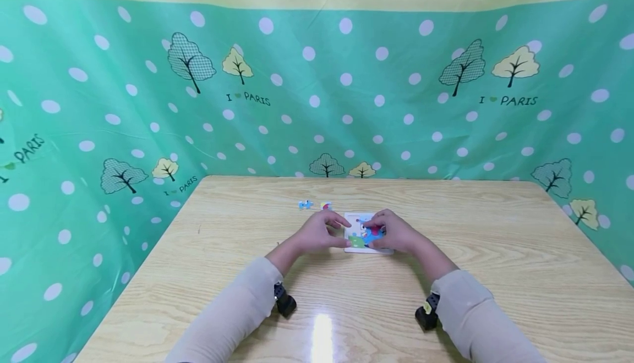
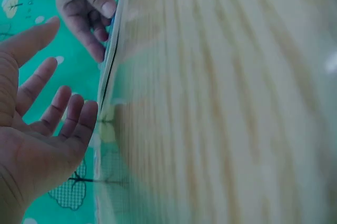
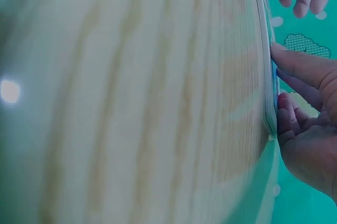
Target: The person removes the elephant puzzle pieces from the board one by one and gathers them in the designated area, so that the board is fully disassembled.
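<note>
A small white puzzle board (image 1: 349, 217) with a blue, red and green picture lies flat on the table. Over its right part is my right hand (image 1: 398, 234), thumb and index fingertip apart and touching the pieces; in the right wrist view this hand (image 3: 310, 113) has its fingertips at the board (image 3: 267, 77) surface. My left hand (image 1: 319, 232) is at the board's left edge, thumb near the green piece (image 1: 356, 241). The left wrist view shows this hand (image 2: 45, 129) with spread, loosely bent fingers and nothing in them. My right hand hides part of the picture.
Two loose puzzle pieces lie behind my left hand: a blue one (image 1: 305, 204) and one with red and yellow (image 1: 326, 205). The wooden table (image 1: 495, 231) extends to both sides, with a green dotted cloth (image 1: 346, 104) hanging behind it.
</note>
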Demonstrator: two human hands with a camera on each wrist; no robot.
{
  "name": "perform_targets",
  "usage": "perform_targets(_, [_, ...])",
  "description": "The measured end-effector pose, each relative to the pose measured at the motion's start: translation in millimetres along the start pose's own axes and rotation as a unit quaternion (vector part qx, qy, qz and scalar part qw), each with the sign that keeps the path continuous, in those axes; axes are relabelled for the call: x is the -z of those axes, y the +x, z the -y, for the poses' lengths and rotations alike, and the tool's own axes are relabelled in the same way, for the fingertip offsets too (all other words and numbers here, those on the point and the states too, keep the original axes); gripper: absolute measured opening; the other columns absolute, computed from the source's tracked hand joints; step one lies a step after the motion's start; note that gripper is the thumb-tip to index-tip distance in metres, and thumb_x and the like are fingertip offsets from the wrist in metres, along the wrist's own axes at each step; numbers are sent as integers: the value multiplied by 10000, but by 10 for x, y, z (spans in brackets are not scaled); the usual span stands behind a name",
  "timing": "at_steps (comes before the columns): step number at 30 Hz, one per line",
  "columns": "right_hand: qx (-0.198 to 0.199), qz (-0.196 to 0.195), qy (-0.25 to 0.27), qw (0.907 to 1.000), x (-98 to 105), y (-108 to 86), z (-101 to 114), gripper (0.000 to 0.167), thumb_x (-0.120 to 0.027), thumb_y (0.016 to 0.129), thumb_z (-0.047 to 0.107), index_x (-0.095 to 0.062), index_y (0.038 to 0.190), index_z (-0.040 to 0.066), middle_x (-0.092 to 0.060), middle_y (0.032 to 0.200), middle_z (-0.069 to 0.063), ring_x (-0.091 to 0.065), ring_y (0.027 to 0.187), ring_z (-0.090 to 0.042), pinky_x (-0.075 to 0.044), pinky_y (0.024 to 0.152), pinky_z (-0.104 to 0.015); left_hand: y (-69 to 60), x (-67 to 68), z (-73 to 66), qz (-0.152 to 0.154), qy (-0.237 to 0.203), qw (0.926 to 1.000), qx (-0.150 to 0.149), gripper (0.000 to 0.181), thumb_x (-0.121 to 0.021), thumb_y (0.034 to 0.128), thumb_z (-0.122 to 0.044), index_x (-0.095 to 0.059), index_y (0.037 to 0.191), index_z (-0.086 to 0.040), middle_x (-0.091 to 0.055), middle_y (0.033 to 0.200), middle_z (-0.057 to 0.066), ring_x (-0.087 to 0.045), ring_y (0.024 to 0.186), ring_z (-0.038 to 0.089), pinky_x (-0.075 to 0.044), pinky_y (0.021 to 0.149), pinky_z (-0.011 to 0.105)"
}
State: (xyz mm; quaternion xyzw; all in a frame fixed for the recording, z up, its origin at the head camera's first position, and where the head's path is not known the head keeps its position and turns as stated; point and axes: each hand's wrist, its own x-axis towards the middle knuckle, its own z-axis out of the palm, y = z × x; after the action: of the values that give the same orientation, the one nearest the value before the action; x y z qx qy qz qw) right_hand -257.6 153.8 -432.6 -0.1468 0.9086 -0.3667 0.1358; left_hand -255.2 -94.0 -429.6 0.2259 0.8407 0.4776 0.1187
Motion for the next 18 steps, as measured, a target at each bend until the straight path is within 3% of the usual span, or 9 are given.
perform_targets(4, [0, 13, 19, 10000, 2, -8, 16, 449, -828, 878, 62, -712, 1311, 46, -508, 1333, -168, -507, 1231, -362, -415, 1111, -556, 36, -51, -19, 125, 319, 9994, 88, 396, -906, 812, -182, -756, 1164, -78, -672, 1215, 38, -646, 1088, 207, -549, 923, 334])
perform_targets(9, [73, 35, 6, 10000, 8, -30, 31, 456, -831, 873, 57, -707, 1311, 31, -508, 1328, -182, -511, 1222, -371, -420, 1106, -557, 99, -120, -21, 254, 663, 9975, -57, 388, -927, 781, -142, -774, 1131, -75, -705, 1114, 33, -660, 963, 135, -552, 867, 272])
perform_targets(14, [81, 38, 59, 9999, 10, -37, 33, 461, -828, 873, 48, -701, 1316, 26, -504, 1324, -178, -512, 1218, -362, -416, 1108, -547, 167, -163, 2, 299, 1052, 9937, -237, 382, -921, 782, -112, -779, 1128, -33, -691, 929, 7, -583, 791, 67, -516, 736, 207])
perform_targets(18, [74, 49, 71, 9999, 11, -28, 27, 458, -824, 878, 50, -701, 1319, 29, -499, 1326, -178, -506, 1222, -365, -413, 1110, -546, 200, -173, 18, 360, 1284, 9906, -294, 412, -913, 793, -110, -765, 1163, -4, -660, 875, -14, -542, 751, 56, -488, 689, 199])
